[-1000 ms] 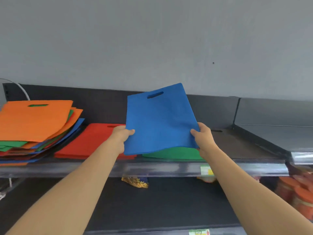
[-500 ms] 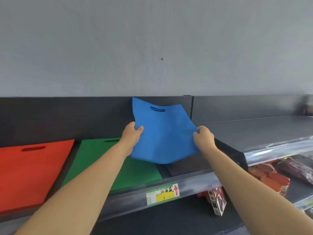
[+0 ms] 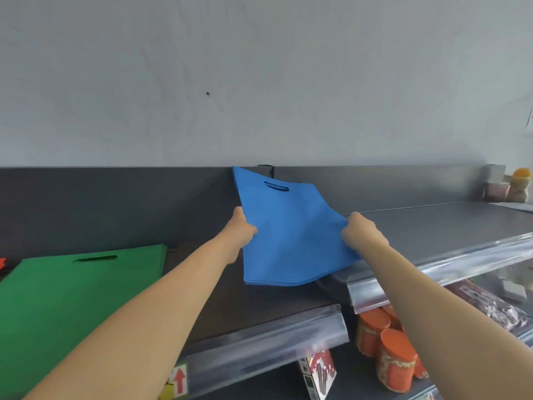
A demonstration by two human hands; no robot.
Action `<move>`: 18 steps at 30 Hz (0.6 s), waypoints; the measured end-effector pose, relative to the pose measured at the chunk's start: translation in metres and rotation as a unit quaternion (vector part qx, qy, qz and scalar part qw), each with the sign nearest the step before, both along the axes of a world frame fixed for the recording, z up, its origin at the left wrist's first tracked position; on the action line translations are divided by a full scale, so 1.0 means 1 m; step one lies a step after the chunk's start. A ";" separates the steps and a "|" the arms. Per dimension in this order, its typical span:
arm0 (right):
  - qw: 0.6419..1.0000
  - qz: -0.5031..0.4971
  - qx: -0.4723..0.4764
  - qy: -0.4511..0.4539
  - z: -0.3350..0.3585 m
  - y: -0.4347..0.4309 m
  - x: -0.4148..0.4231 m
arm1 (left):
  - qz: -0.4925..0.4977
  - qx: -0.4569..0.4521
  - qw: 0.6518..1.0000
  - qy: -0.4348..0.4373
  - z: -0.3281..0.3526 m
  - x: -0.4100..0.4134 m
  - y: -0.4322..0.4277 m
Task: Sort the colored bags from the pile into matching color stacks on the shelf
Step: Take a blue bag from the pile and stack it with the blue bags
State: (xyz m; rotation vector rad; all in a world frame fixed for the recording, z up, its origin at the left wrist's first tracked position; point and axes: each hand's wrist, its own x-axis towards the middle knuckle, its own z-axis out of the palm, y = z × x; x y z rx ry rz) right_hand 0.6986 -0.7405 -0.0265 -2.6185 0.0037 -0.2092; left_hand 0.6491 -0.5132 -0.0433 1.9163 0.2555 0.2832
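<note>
Left hand [image 3: 240, 229] and right hand [image 3: 360, 233] pinch the blue bag [image 3: 288, 235], now moved right past the green bag [image 3: 72, 298], ready for placing.

Both bare arms stretch forward (elbows nearly straight), and the left hand [image 3: 241, 230] and right hand [image 3: 362, 232] each pinch a side edge of the flat blue fabric bag [image 3: 291, 243].

Open dark shelf [image 3: 259, 310] right of green bags [image 3: 72, 298], back panel [image 3: 115, 203] behind — raised shelf [image 3: 432, 226] at right
</note>
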 end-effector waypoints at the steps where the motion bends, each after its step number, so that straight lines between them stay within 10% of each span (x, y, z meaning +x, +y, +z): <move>1: 1.000 0.010 -0.002 0.008 -0.003 -0.011 0.011 | 0.010 -0.002 1.000 -0.002 -0.002 0.006 -0.009; 9: 0.995 0.084 -0.047 0.017 -0.019 -0.090 0.068 | 0.106 -0.049 0.993 0.010 -0.016 0.035 -0.096; 18: 0.959 0.179 -0.208 -0.074 -0.027 -0.115 0.075 | 0.161 0.097 0.975 0.118 -0.027 0.045 -0.141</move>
